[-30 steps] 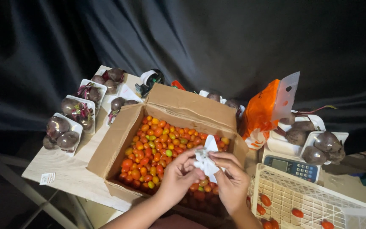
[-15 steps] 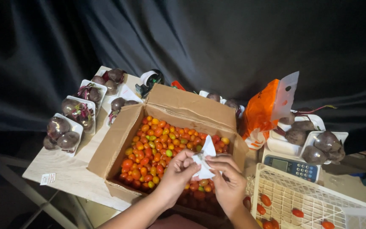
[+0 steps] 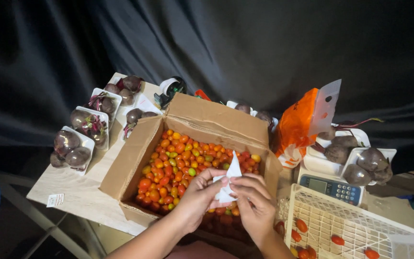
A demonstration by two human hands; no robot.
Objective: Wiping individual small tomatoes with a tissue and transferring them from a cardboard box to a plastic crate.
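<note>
My left hand (image 3: 201, 192) and my right hand (image 3: 252, 201) both pinch a small white plastic bag (image 3: 228, 178), held upright over the near right corner of an open cardboard box (image 3: 132, 158). The box is full of small cherry tomatoes (image 3: 178, 165), mostly orange and red with a few green ones. The bag's top corner points up; its lower part is hidden between my fingers.
White trays of wrapped beetroots (image 3: 80, 139) line the table's left side, and more beetroots (image 3: 360, 160) sit at the right. An orange plastic bag (image 3: 295, 127), a tape dispenser (image 3: 171, 88), a scale with a keypad (image 3: 334, 187) and a white plastic crate (image 3: 355, 228) holding a few tomatoes surround the box.
The bag has been drawn from a crumpled shape into an upright, pointed one, and both hands have closed in tighter around its lower part.
</note>
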